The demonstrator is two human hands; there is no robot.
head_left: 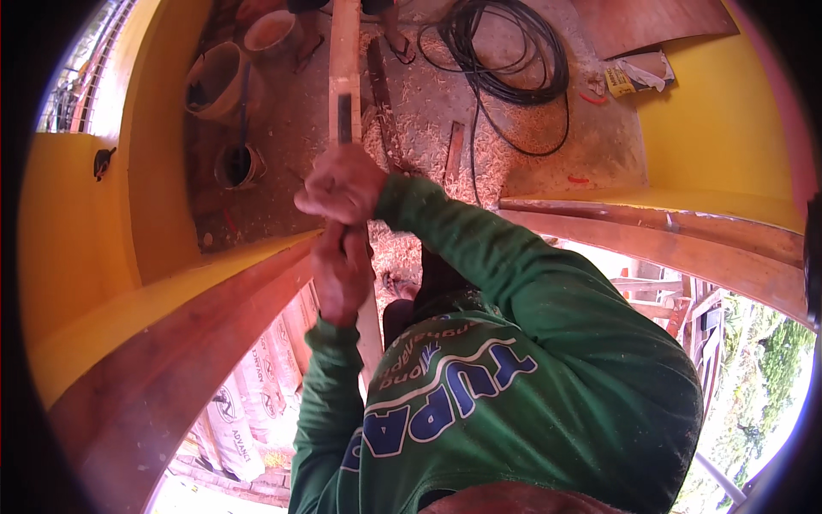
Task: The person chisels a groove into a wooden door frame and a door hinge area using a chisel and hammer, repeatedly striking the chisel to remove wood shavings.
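Observation:
A long, narrow, pale wooden board runs lengthwise from the top edge toward my body. My right hand is closed in a fist over it, reaching in from the right in a green sleeve. A dark flat strip lies along the wood just beyond this fist; I cannot tell whether it belongs to a tool. My left hand is nearer to me, directly behind the right one, with its fingers curled tight. What both hands grip is mostly hidden by the fingers.
Curled wood shavings litter the floor. A coiled black cable lies far right of the board; buckets stand left. Another person's feet are beside the board's far end. Yellow low walls and timber beams flank me.

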